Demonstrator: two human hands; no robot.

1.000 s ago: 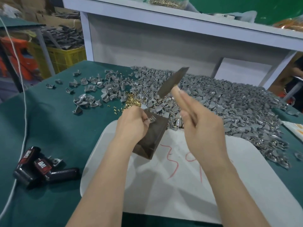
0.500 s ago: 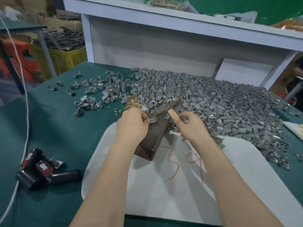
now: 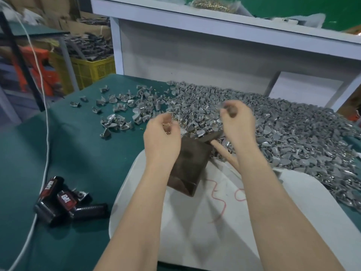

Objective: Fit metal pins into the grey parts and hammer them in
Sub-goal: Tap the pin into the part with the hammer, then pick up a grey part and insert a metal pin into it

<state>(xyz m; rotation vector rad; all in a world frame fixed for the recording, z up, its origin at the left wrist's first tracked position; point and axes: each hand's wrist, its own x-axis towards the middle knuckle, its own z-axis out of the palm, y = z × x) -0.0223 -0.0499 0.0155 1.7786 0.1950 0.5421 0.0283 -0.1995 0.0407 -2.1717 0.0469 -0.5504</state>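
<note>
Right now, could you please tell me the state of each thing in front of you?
left hand, pinching brass pins
right hand, holding a blurred grey part
hammer, lying unheld, head on the dark block
dark block, standing on the white board
heap of grey parts, loose on the table

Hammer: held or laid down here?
Laid down: the hammer lies head on the dark block; left hand and right hand are both off its handle.
</note>
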